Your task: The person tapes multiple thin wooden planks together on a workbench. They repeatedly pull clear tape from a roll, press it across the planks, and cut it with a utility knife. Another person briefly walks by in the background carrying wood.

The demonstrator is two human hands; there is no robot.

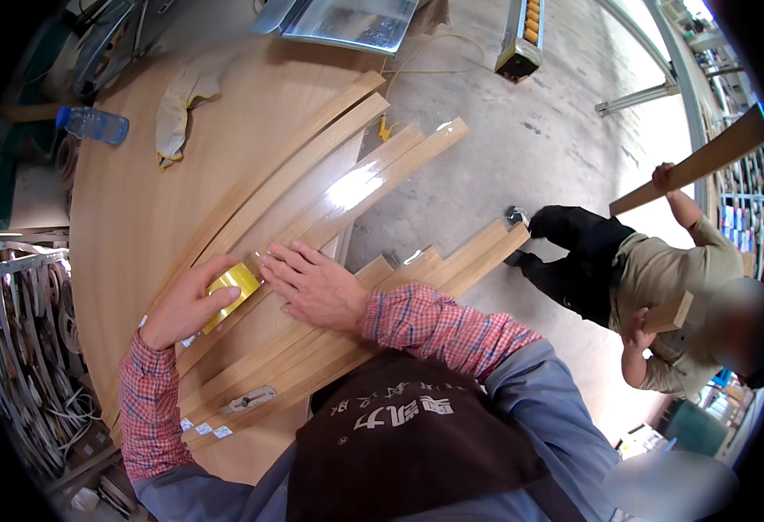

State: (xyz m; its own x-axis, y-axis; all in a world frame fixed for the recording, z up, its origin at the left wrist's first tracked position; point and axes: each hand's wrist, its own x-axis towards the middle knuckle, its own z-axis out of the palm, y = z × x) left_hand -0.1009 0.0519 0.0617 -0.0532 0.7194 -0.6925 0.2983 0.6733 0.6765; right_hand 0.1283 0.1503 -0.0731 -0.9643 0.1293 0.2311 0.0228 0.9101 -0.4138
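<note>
Under your hands (316, 285): pale wood-toned table (130, 217). Ahead and to the right of them: grey, scuffed floor (451, 191), washed by bright light (630, 148) farther right. Left of your hands: metal rack (30, 263), densely filled. Far right: stocked shelving (747, 219).

The left fingers (210, 271) curl inward; the right fingers (293, 269) extend flat.

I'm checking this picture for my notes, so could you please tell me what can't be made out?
In the head view:
Yellow tape roll: partly covered by the left hand.
Wooden strips: the part under the right hand is hidden.
Lower strips: partly behind the right sleeve.
Co-worker: face blurred.
Small labels: any print is too small to read.
</note>
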